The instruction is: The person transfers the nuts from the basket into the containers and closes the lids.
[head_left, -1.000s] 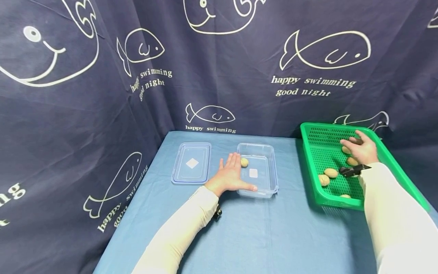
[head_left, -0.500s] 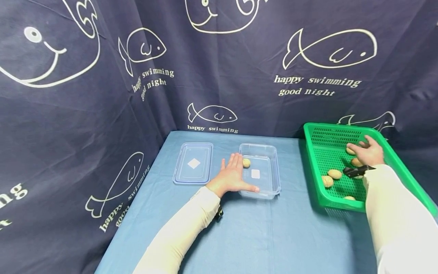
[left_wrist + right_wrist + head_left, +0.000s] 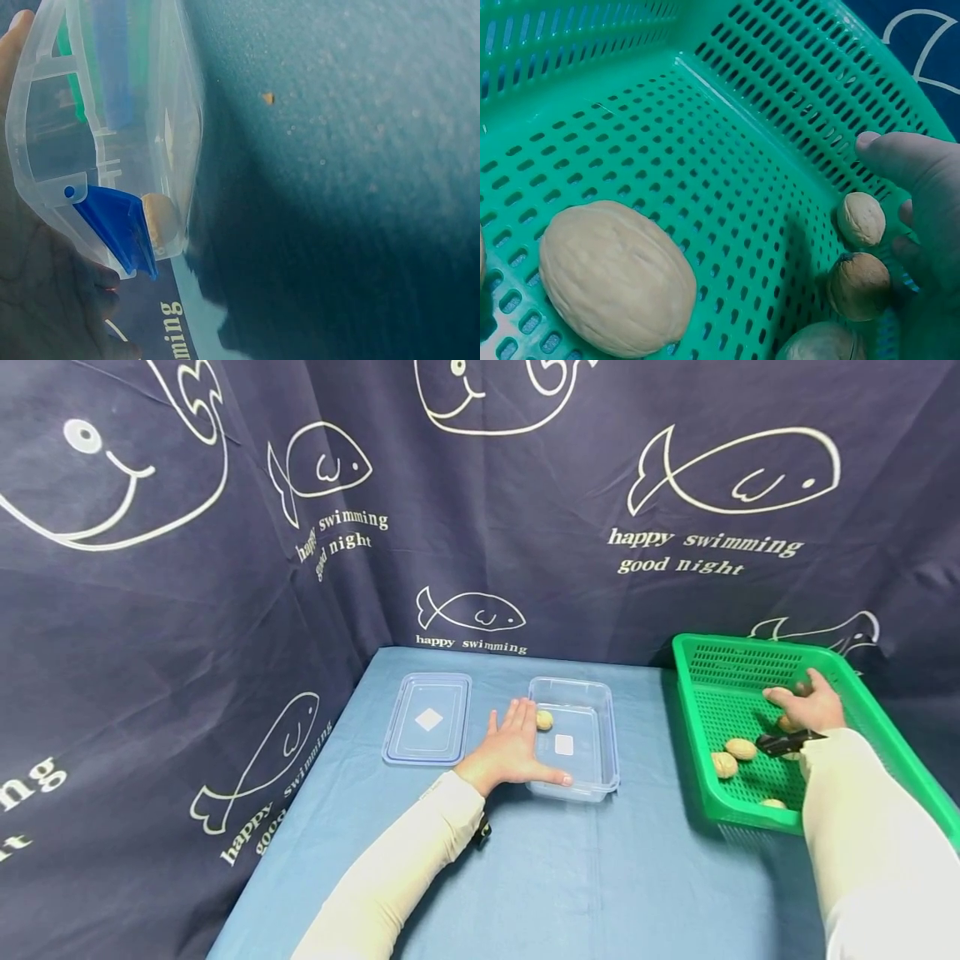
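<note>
My left hand (image 3: 510,752) lies against the left side of a clear plastic box (image 3: 592,735), fingers straight and thumb reaching along the front rim. One walnut (image 3: 543,720) sits inside the box, beside the fingertips. In the left wrist view the box (image 3: 127,90) shows a blue side clip (image 3: 120,225). My right hand (image 3: 817,703) is down inside a green plastic basket (image 3: 692,735), thumb spread from the fingers. In the right wrist view that hand (image 3: 930,202) is beside a small-looking walnut (image 3: 861,220) and a browner one (image 3: 859,286); its fingertips are partly hidden.
A clear lid with a blue rim (image 3: 429,743) lies left of the box. More walnuts (image 3: 741,749) rest in the basket's near part. A dark curtain with fish drawings (image 3: 570,568) hangs behind the blue tabletop (image 3: 570,877).
My right hand has moved slightly lower in the basket, closer to the walnuts. The left hand stays at the box. The whole view has shifted a little.
</note>
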Available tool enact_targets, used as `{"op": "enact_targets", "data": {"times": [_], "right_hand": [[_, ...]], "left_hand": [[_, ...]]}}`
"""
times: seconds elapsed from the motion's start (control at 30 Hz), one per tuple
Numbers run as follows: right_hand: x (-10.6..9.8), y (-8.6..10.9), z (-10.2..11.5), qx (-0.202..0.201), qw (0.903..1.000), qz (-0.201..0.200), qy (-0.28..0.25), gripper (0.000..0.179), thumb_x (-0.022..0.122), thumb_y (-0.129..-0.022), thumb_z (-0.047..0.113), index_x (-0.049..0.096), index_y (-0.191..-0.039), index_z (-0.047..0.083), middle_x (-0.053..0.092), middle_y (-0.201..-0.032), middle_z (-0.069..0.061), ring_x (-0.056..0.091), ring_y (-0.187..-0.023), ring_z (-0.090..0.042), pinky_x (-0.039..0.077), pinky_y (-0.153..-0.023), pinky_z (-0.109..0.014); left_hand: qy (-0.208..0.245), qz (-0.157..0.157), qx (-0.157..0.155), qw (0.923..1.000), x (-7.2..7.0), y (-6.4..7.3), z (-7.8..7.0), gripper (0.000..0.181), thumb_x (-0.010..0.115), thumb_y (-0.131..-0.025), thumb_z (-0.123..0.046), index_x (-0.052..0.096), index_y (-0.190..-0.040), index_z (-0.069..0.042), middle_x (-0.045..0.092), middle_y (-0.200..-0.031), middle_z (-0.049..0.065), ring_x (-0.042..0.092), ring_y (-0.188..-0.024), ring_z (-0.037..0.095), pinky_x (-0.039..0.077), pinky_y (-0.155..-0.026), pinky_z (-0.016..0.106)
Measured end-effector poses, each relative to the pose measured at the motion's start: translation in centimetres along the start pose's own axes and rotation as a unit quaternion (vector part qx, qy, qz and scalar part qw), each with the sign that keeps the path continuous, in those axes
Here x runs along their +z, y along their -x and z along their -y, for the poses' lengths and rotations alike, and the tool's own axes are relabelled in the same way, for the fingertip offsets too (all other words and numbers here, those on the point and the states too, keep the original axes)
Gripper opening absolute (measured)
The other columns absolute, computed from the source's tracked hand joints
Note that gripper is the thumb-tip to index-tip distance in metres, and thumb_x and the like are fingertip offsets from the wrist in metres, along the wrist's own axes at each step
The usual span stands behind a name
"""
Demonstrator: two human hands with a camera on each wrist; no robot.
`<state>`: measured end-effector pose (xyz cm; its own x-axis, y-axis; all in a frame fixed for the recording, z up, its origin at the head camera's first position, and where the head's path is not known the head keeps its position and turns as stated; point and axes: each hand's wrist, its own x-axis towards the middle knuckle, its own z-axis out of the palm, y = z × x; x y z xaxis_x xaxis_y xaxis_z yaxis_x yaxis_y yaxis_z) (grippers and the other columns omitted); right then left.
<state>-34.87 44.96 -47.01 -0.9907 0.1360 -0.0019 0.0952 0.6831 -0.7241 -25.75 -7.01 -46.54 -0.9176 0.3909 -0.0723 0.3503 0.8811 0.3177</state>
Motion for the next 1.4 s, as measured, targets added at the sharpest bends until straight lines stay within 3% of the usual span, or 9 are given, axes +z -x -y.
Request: {"op": "enact_targets", "data": {"times": [0.17,0.3,0.6,0.77,0.83,1.07,1.4], "right_hand": [[0.1,0.0,0.3,0.014,0.9995,0.028,-0.009,0.107,0.053,-0.099,0.051,-0.021,-0.154,-0.003,0.013,-0.153,-0.045,0.015,-0.139,-0.066,0.018,-0.112,-0.071],[0.3,0.0,0.7,0.02,0.9992,0.033,-0.012,0.108,0.053,-0.099,0.05,-0.021,-0.153,-0.005,0.017,-0.153,-0.044,0.017,-0.139,-0.065,0.018,-0.112,-0.07],[0.7,-1.1,0.4,-0.002,0.9992,0.034,0.021,0.105,0.059,-0.098,0.047,-0.007,-0.155,-0.012,0.041,-0.142,-0.042,0.034,-0.133,-0.061,0.028,-0.108,-0.069],[1.2,-1.9,0.7,-0.029,0.9983,0.021,0.045,0.104,0.066,-0.095,0.047,0.005,-0.155,-0.013,0.068,-0.115,-0.029,0.048,-0.122,-0.057,0.036,-0.101,-0.067],[1.5,-2.1,0.9,-0.039,0.9975,0.021,0.055,0.102,0.066,-0.095,0.045,0.008,-0.155,-0.014,0.069,-0.112,-0.029,0.049,-0.119,-0.057,0.038,-0.099,-0.066],[2.6,-2.2,1.7,-0.066,0.9925,0.037,0.096,0.091,0.062,-0.099,0.039,0.011,-0.154,-0.014,0.051,-0.132,-0.041,0.046,-0.12,-0.06,0.038,-0.097,-0.067],[3.8,-2.1,3.0,-0.06,0.9895,0.053,0.121,0.086,0.066,-0.097,0.027,0.016,-0.154,-0.013,0.055,-0.131,-0.037,0.048,-0.119,-0.058,0.036,-0.1,-0.068]], "left_hand": [[0.005,0.0,-0.002,1.0,0.0,0.1,0.0,0.145,0.065,-0.064,-0.09,0.006,-0.162,-0.002,0.004,-0.17,0.015,-0.001,-0.156,0.029,0.002,-0.122,0.058],[0.006,0.0,-0.002,1.0,0.0,0.1,0.1,0.144,0.066,-0.064,-0.089,0.006,-0.162,-0.002,0.005,-0.169,0.016,-0.002,-0.156,0.028,0.002,-0.122,0.058],[0.0,0.002,-0.004,1.0,0.0,-0.1,0.1,0.145,0.066,-0.064,-0.089,0.005,-0.162,-0.002,0.006,-0.169,0.016,0.0,-0.156,0.029,0.002,-0.122,0.058],[-0.001,-0.004,-0.006,1.0,-0.1,-0.3,0.2,0.145,0.066,-0.064,-0.089,0.005,-0.162,-0.002,0.006,-0.169,0.016,0.001,-0.156,0.029,0.002,-0.122,0.057],[-0.003,-0.004,-0.008,1.0,-0.1,-0.3,0.2,0.145,0.066,-0.064,-0.09,0.005,-0.162,-0.002,0.006,-0.169,0.016,0.001,-0.156,0.029,0.003,-0.122,0.058],[-0.001,-0.003,-0.009,1.0,0.0,-0.2,0.2,0.145,0.065,-0.064,-0.09,0.006,-0.162,-0.002,0.006,-0.169,0.016,0.001,-0.156,0.029,0.004,-0.122,0.058],[-0.003,0.007,-0.01,0.9999,0.0,-0.1,0.0,0.144,0.065,-0.065,-0.09,0.002,-0.162,-0.003,0.004,-0.17,0.015,-0.001,-0.156,0.028,0.002,-0.122,0.056]]}}
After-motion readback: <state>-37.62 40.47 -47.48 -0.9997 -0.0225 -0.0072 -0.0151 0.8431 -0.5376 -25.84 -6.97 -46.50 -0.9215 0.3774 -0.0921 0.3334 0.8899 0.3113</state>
